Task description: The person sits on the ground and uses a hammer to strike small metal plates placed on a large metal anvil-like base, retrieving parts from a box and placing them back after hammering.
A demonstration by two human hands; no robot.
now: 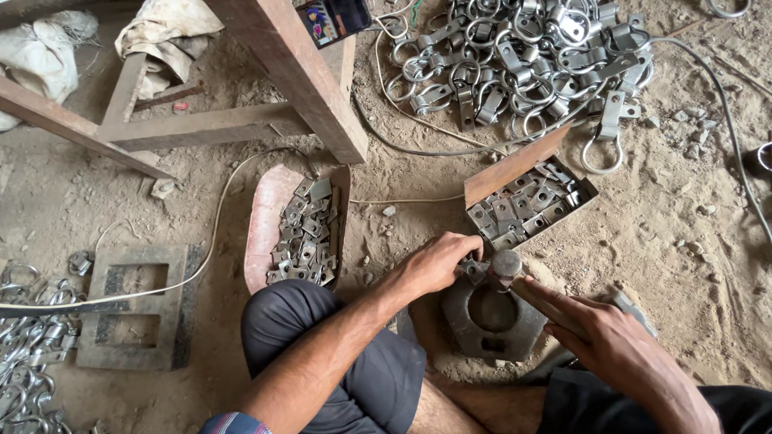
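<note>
While left hand (434,264) pinches bracket (473,269) | right hand (599,333) grip closed on hammer (508,265)

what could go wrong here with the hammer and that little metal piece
The left hand pinches a small metal piece on the iron block, right beside the hammer head held by the right hand. A slightly off blow might hit the fingertips. The piece might also skip off into the sandy floor.

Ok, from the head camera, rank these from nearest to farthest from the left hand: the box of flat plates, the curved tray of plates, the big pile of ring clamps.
1. Box of flat plates, just above-right of the left hand.
2. Curved tray of plates, to its left.
3. Pile of ring clamps, far at the top.
</note>
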